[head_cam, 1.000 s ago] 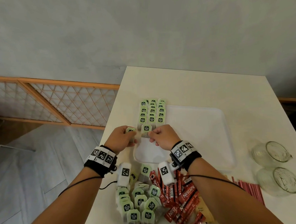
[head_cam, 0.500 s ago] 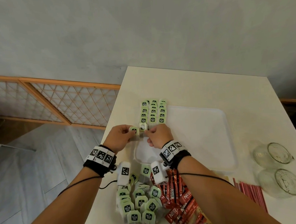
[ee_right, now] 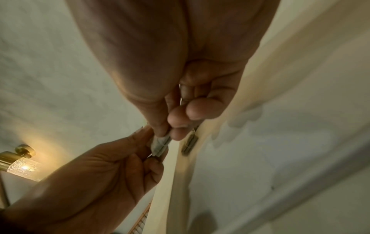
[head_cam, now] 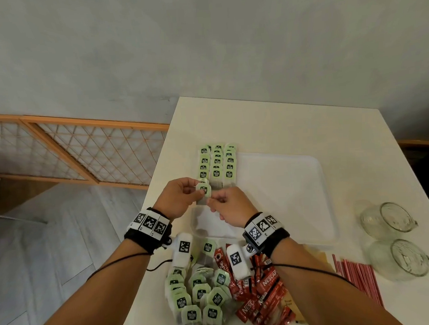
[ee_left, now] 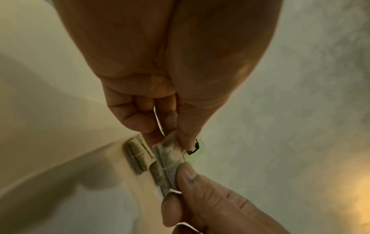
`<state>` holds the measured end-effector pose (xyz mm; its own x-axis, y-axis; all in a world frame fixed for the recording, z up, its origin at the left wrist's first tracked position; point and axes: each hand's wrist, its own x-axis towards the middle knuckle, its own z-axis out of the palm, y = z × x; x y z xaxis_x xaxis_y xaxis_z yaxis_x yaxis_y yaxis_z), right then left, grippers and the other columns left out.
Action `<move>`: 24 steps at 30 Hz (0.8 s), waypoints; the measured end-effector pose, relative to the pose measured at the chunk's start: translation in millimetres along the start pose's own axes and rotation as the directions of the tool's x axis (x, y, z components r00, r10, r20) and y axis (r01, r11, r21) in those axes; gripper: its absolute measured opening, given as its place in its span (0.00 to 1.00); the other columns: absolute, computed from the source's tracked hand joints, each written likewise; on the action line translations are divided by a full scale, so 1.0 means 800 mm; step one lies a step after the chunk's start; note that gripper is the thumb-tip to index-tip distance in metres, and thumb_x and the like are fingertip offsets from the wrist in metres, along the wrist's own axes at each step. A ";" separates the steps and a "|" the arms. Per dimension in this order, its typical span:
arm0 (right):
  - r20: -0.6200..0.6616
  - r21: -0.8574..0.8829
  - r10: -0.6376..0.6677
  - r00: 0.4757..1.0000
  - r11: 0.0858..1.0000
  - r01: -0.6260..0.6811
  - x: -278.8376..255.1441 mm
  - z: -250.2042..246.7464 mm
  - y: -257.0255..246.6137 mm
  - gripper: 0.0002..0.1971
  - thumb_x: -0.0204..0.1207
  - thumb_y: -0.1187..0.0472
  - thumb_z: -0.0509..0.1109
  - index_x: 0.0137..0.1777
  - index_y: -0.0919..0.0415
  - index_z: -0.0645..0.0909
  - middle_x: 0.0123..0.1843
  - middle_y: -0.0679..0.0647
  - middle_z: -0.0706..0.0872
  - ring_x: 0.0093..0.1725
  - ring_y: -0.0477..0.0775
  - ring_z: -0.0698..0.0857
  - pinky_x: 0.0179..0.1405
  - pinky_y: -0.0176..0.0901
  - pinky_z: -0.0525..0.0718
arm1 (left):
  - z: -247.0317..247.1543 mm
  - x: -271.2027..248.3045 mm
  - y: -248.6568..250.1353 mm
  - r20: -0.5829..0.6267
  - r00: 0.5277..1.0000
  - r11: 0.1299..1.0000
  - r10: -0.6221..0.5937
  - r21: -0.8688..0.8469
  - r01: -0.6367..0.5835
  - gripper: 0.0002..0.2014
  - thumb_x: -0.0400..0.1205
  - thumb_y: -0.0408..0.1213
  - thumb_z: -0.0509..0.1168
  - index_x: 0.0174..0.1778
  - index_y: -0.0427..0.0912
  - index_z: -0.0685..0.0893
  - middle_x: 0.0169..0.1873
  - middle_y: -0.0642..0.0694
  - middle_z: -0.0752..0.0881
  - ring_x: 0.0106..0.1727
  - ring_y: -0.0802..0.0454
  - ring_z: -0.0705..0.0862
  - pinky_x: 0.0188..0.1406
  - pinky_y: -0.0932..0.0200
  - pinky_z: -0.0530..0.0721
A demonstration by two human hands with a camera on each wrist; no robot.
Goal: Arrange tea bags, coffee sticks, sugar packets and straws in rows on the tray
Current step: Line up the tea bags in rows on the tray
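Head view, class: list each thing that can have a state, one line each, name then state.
Held tea bag: pinched by both hands above the tray.
Left hand: pinching it.
Right hand: pinching it.
Tray: tea-bag rows at its left end.
Glass cups: lying tipped.

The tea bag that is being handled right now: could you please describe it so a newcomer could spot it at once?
Find the white tray; three rows of green tea bags fill its far-left corner. At the left row's near end, the held tea bag is pinched by the left hand and right hand, the only one not lying flat.
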<state>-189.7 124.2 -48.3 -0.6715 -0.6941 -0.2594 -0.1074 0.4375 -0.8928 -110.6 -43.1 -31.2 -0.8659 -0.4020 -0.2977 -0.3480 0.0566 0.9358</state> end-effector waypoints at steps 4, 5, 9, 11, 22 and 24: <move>-0.078 -0.044 0.038 0.996 0.998 -0.042 0.007 -0.010 0.004 0.14 0.83 0.54 0.72 0.40 0.61 0.89 0.37 0.60 0.91 0.23 0.44 0.80 0.28 0.36 0.79 | 0.001 0.005 0.000 -0.021 0.999 0.997 0.033 0.074 -0.032 0.06 0.80 0.28 0.74 0.51 0.34 0.88 0.40 0.42 0.91 0.31 0.62 0.85 0.32 0.71 0.80; -0.109 -0.041 0.056 0.993 0.997 -0.060 0.009 -0.014 0.005 0.13 0.83 0.54 0.72 0.41 0.60 0.90 0.37 0.58 0.92 0.23 0.44 0.80 0.27 0.34 0.78 | 0.000 0.007 -0.002 -0.034 0.998 0.993 0.047 0.107 -0.043 0.06 0.79 0.29 0.75 0.50 0.36 0.88 0.40 0.44 0.91 0.31 0.62 0.86 0.34 0.69 0.81; -0.201 -0.066 0.108 0.974 0.990 -0.123 0.019 -0.023 0.010 0.15 0.82 0.53 0.73 0.37 0.58 0.91 0.35 0.51 0.92 0.24 0.43 0.83 0.30 0.37 0.82 | -0.003 0.014 -0.003 -0.047 0.994 0.941 0.095 0.331 -0.074 0.05 0.77 0.36 0.78 0.45 0.48 0.88 0.37 0.53 0.88 0.30 0.58 0.82 0.35 0.66 0.79; -0.209 -0.068 0.148 0.967 0.984 -0.166 0.024 -0.023 0.012 0.14 0.82 0.52 0.73 0.40 0.58 0.92 0.35 0.50 0.93 0.26 0.46 0.85 0.36 0.40 0.86 | -0.004 0.016 -0.001 -0.015 0.995 0.887 0.094 0.456 -0.077 0.07 0.76 0.38 0.78 0.45 0.50 0.87 0.36 0.55 0.86 0.30 0.59 0.79 0.35 0.66 0.76; -0.181 -0.055 0.270 0.946 0.957 -0.284 0.033 -0.021 0.005 0.14 0.80 0.52 0.77 0.36 0.60 0.88 0.35 0.55 0.93 0.21 0.42 0.83 0.29 0.37 0.84 | -0.003 0.030 0.002 0.059 0.997 0.747 0.050 0.661 -0.076 0.10 0.76 0.30 0.74 0.46 0.50 0.88 0.37 0.51 0.84 0.36 0.57 0.79 0.34 0.69 0.73; -0.165 -0.036 0.289 0.943 0.954 -0.299 0.035 -0.021 0.000 0.14 0.80 0.55 0.77 0.36 0.60 0.85 0.35 0.59 0.92 0.21 0.44 0.83 0.26 0.37 0.83 | -0.003 0.031 0.002 0.061 0.996 0.746 0.060 0.660 -0.085 0.10 0.75 0.29 0.74 0.44 0.51 0.88 0.37 0.51 0.84 0.35 0.56 0.79 0.35 0.69 0.74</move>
<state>-220.5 114.5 -49.7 -0.7851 -0.4337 -0.4422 0.0719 0.6454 -0.7605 -131.6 -55.0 -36.3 -0.9055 -0.3414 -0.2519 -0.4229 0.6797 0.5993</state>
